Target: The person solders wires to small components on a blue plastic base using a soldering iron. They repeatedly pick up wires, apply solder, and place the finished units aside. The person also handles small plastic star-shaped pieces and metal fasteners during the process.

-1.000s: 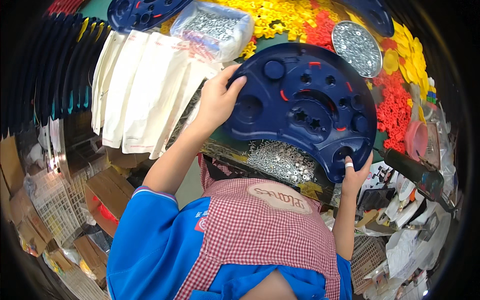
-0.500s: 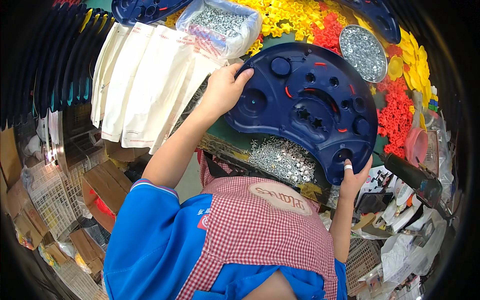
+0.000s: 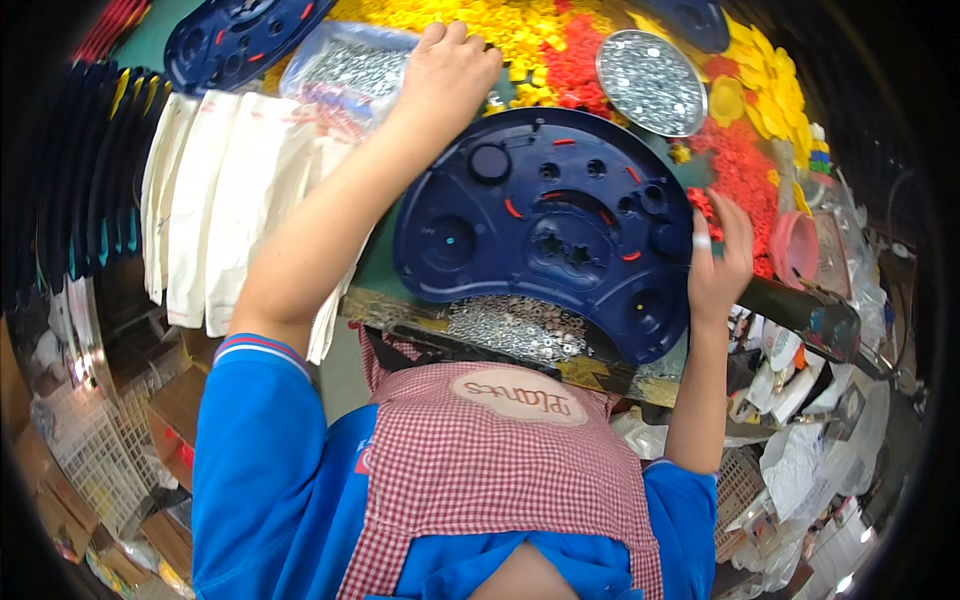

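A dark blue, kidney-shaped plastic tray (image 3: pixel 480 270) with round wells, star-shaped holes and small red inserts lies on the green bench in front of me. Beyond its far left edge, my left hand (image 3: pixel 452 75) reaches over the yellow plastic pieces (image 3: pixel 520 30), beside a bag-lined bin of screws (image 3: pixel 365 65). Its fingers bend downward and their tips are hidden. Off the tray's right edge is my right hand (image 3: pixel 722 262), thumb and fingers apart, at the red plastic pieces (image 3: pixel 735 170). A white band circles its thumb. Neither hand touches the tray.
Loose screws (image 3: pixel 510 325) lie at the bench's near edge. A round metal dish of small hardware (image 3: pixel 652 82) stands beyond the tray. White paper sacks (image 3: pixel 225 200) lie at left, near stacked dark trays (image 3: pixel 85 170). A dark power tool (image 3: pixel 805 315) and a pink cup (image 3: pixel 795 245) are at right.
Both hands have let go of the blue tray, which now rests on the bench. My left hand has moved forward to the yellow pieces, my right hand up beside the red ones.
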{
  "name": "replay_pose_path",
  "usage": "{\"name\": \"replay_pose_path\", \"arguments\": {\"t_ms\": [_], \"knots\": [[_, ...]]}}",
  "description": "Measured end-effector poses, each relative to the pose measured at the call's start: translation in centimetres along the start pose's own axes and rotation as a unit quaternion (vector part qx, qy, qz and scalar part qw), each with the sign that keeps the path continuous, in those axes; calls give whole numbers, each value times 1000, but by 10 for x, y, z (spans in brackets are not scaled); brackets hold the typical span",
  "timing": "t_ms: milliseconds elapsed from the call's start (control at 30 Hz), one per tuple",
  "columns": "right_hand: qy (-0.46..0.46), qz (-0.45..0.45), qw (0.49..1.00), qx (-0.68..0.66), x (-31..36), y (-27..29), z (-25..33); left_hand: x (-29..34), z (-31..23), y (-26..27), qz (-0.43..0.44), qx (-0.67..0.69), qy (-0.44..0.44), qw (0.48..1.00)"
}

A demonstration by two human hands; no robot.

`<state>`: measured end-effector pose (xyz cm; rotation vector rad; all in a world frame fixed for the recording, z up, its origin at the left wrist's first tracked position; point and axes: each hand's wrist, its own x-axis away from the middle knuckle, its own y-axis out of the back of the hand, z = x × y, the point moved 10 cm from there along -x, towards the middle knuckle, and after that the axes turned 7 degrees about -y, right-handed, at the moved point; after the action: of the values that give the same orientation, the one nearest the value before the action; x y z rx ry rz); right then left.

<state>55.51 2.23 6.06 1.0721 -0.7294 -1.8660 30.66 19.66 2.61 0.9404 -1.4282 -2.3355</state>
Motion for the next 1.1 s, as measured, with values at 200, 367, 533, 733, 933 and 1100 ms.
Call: {"name": "replay_pose_path", "arguments": {"t_ms": [200, 367, 533, 733, 933, 1100], "knots": [[-93, 88, 991, 26, -57, -52, -56, -12, -2, 4, 59, 102, -3, 993], [-104, 53, 985, 129, -82, -72, -81, 21, -84, 44, 167, 480, 36, 861], [-133, 92, 979, 125, -80, -73, -84, 43, -127, 56, 101, 460, -45, 881], [5, 108, 992, -69, -8, -29, 36, 39, -122, 51, 74, 483, -37, 872], [48, 206, 976, -46, 56, -68, 80, 34, -126, 49, 107, 408, -59, 905], [72, 232, 970, -27, 55, -75, 82, 37, -120, 56, 81, 407, -28, 909]]}}
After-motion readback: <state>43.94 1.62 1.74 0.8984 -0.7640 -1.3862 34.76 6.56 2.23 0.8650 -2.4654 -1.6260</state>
